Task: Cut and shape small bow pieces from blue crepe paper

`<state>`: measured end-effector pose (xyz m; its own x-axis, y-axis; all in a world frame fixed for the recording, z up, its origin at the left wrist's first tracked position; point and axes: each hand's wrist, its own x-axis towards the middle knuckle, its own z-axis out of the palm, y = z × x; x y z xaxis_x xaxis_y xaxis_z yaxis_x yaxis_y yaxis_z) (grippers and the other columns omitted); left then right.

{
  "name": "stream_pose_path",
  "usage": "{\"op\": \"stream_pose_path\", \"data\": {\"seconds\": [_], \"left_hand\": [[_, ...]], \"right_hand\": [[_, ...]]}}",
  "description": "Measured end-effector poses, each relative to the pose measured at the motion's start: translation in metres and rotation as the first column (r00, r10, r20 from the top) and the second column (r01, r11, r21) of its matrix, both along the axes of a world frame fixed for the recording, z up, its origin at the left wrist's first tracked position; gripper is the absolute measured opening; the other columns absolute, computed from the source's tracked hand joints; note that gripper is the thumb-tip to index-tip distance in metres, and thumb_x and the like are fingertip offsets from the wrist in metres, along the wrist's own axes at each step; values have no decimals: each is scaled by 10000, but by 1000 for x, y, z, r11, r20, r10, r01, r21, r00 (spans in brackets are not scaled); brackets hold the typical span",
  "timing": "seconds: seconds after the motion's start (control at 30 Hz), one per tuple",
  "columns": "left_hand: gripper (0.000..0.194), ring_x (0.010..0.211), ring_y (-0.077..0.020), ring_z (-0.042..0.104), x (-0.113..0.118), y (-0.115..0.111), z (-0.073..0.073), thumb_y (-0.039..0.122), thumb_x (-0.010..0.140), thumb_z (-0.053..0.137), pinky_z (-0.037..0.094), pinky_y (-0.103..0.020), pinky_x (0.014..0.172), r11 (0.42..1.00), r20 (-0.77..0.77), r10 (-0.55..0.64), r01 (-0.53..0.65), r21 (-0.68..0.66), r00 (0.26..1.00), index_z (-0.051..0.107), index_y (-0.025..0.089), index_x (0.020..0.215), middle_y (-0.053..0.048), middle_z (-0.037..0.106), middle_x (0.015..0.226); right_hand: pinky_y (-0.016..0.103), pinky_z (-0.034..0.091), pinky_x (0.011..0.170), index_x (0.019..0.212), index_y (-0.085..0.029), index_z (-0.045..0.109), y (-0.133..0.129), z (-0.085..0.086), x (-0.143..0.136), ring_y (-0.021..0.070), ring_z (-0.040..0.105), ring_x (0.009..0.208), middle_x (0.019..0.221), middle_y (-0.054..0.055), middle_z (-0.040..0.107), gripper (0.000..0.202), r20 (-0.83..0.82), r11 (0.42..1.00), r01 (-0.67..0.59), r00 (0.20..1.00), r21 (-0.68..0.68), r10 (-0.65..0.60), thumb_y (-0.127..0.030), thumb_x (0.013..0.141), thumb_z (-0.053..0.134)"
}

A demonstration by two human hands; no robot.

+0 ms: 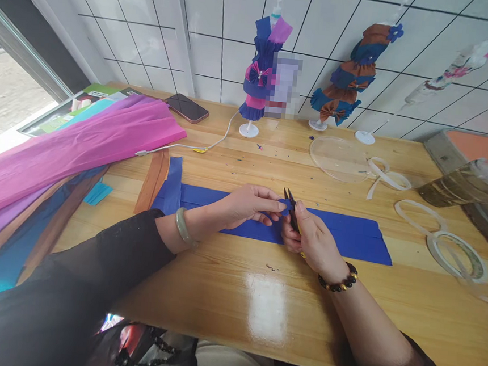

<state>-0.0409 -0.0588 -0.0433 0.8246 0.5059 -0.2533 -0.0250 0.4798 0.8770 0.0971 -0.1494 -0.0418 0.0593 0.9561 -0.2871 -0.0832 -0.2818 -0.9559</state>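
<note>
My left hand pinches a small blue paper piece between thumb and fingers. My right hand is wrapped round pointed-nose pliers with dark tips and a bit of yellow on the handle. The two tips point up and away from me, slightly apart, right beside the blue piece. Whether they touch it I cannot tell. Below both hands, a long strip of dark blue crepe paper lies flat across the table, with a shorter blue strip over its left end.
Pink crepe paper and other coloured sheets spread over the left side. A phone lies behind. Two decorated stands rise near the tiled wall. Tape rolls, a clear disc and a dark cup are at right.
</note>
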Motion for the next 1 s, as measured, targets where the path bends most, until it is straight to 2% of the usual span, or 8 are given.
{"op": "stream_pose_path", "data": {"seconds": [0.77, 1.0], "left_hand": [[230, 628, -72, 546, -1, 3, -4, 284, 661, 712, 446, -234, 627, 999, -10, -26, 26, 26, 1000, 623, 95, 757, -33, 610, 718], [224, 606, -68, 556, -3, 6, -2, 298, 685, 686, 446, -218, 608, 988, -63, -23, 32, 151, 998, 624, 101, 772, -44, 629, 736]], "right_hand": [[199, 178, 353, 621, -193, 399, 0, -1, 1, 49, 231, 371, 475, -80, 255, 471, 28, 999, -28, 999, 36, 27, -630, 794, 419], [199, 183, 369, 669, -191, 417, -1, 0, 5, 54, 234, 387, 486, -81, 262, 444, 54, 998, -58, 997, 32, 56, -612, 810, 412]]}}
